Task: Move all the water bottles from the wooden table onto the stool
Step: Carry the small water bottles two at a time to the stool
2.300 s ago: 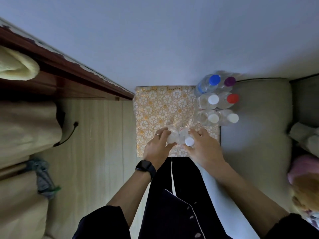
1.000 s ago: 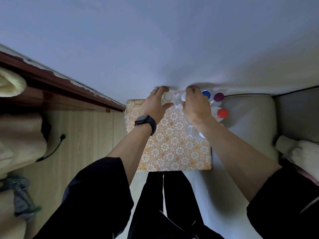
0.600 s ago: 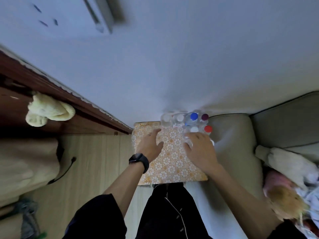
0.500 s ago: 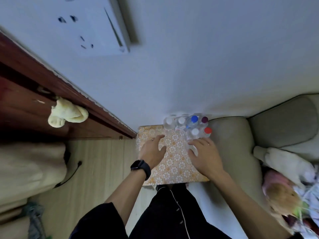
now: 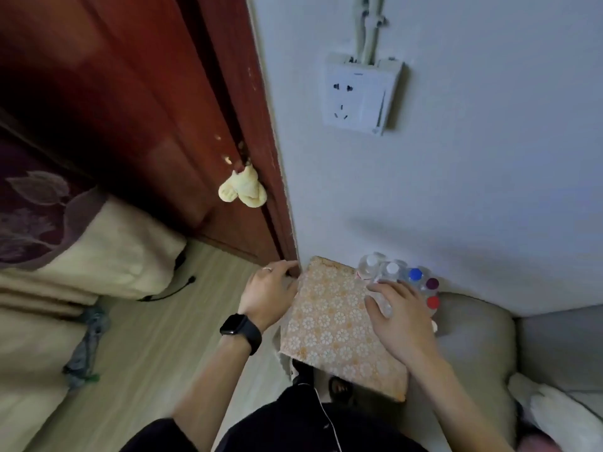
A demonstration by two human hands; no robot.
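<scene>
The stool [image 5: 329,324], covered in orange floral cloth, stands against the wall. Several clear water bottles cluster at its far right corner: two white-capped bottles [image 5: 391,268], a blue-capped one [image 5: 415,274], a purple-capped one [image 5: 432,283] and a red-capped one [image 5: 433,302]. My right hand [image 5: 401,314] lies over the near bottles with fingers spread and fairly straight; a clear bottle shows under its fingertips. My left hand [image 5: 267,291], with a ring and a black watch, hovers at the stool's far left edge, relaxed and holding nothing. No wooden table is in view.
A white wall socket [image 5: 360,94] sits above the stool. A red-brown wooden door [image 5: 146,109] with a yellow cloth [image 5: 243,190] on it is on the left, with folded bedding [image 5: 98,249] below. A grey cushion [image 5: 473,337] adjoins the stool on the right.
Both hands set two white-capped bottles at the stool's far edge, let go and drew back. The left hand has drifted off the stool's left edge. The view has tilted up the wall.
</scene>
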